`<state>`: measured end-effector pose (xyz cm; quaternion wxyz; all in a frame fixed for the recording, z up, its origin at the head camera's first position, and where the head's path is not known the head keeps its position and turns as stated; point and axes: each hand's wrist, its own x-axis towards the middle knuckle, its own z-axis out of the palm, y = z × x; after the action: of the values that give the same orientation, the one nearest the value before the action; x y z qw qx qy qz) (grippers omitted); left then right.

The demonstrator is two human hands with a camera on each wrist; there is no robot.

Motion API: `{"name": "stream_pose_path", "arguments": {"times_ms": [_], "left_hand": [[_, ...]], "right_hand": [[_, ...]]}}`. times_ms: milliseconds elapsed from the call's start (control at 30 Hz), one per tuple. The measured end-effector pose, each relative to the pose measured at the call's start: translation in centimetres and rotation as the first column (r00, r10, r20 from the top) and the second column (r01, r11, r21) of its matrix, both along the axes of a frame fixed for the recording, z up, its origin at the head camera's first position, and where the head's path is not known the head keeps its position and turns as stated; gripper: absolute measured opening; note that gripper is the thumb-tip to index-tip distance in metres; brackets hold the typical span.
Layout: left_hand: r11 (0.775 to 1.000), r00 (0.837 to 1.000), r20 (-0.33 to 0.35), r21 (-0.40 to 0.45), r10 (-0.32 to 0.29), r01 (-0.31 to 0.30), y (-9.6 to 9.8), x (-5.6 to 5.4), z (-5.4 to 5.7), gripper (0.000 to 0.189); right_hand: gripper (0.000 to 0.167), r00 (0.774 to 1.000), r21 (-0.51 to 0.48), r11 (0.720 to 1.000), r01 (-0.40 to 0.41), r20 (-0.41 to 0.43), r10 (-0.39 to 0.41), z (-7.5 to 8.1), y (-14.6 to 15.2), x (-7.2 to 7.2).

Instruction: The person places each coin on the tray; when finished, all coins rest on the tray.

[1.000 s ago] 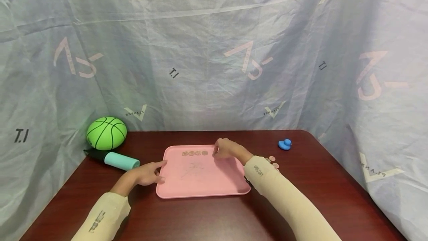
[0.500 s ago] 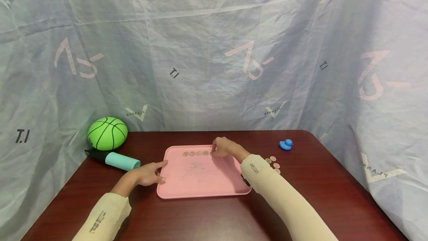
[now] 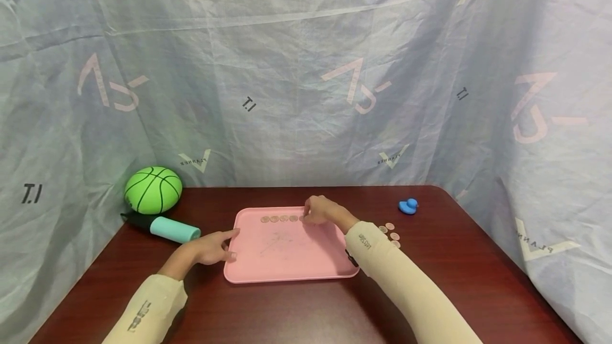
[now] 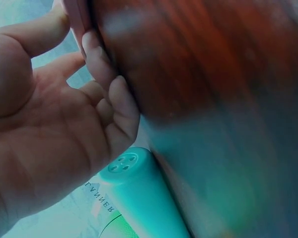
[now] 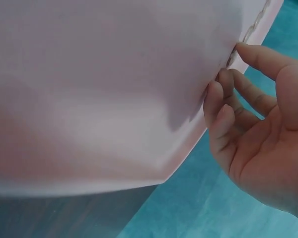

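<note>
A pink tray [image 3: 287, 254] lies on the table. Along its far side, several coins [image 3: 284, 218] form a straight row. At the row's right end my right hand [image 3: 324, 210] pinches another coin [image 5: 232, 57] between thumb and fingertips, down against the tray floor; the fingers hide part of it. My left hand [image 3: 210, 247] holds the tray's left rim, its thumb and index finger spread over the edge. In the left wrist view, the other fingers [image 4: 121, 104] curl beside the rim, touching its outside.
Several loose coins [image 3: 394, 237] lie right of the tray, partly behind the right sleeve. A blue toy duck [image 3: 408, 206] sits at the back right. On the left are a green ball [image 3: 153, 190] and a turquoise cylinder with a black end [image 3: 175, 230].
My right hand has shifted slightly left, bringing its coin up to the end of the row. The left hand stays on the tray rim.
</note>
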<state>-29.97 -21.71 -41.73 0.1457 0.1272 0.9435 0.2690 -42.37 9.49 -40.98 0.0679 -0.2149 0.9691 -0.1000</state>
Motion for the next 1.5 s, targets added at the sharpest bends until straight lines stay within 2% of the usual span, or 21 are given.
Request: {"name": "stream_pose_path", "arguments": {"times_ms": [433, 700, 1167, 1333, 1500], "left_hand": [[1.000, 1.000, -0.004, 0.010, -0.015, 0.016, -0.1, 0.1, 0.1, 0.076], [1.000, 1.000, -0.005, 0.007, -0.023, 0.023, -0.1, 0.1, 0.1, 0.076], [1.000, 1.000, -0.004, 0.001, -0.004, 0.004, -0.1, 0.1, -0.1, 0.076], [1.000, 1.000, -0.002, 0.004, -0.002, 0.002, 0.1, 0.3, 0.1, 0.076], [1.000, 1.000, -0.010, -0.001, -0.009, 0.009, 0.1, 0.3, 0.2, 0.076]], "right_hand": [[0.024, 0.999, -0.100, 0.994, -0.047, -0.002, 0.047, 1.5, 3.3, 0.8], [0.029, 0.997, -0.163, 0.984, -0.075, 0.011, 0.078, 2.0, 6.7, 1.7], [0.023, 0.995, -0.221, 0.971, -0.097, -0.004, 0.098, 1.7, 12.9, 4.1], [0.024, 0.994, -0.209, 0.972, -0.102, 0.018, 0.108, 1.5, 14.8, 5.1], [0.026, 0.993, -0.238, 0.969, -0.067, 0.076, 0.088, 1.2, 16.4, 5.8]]}}
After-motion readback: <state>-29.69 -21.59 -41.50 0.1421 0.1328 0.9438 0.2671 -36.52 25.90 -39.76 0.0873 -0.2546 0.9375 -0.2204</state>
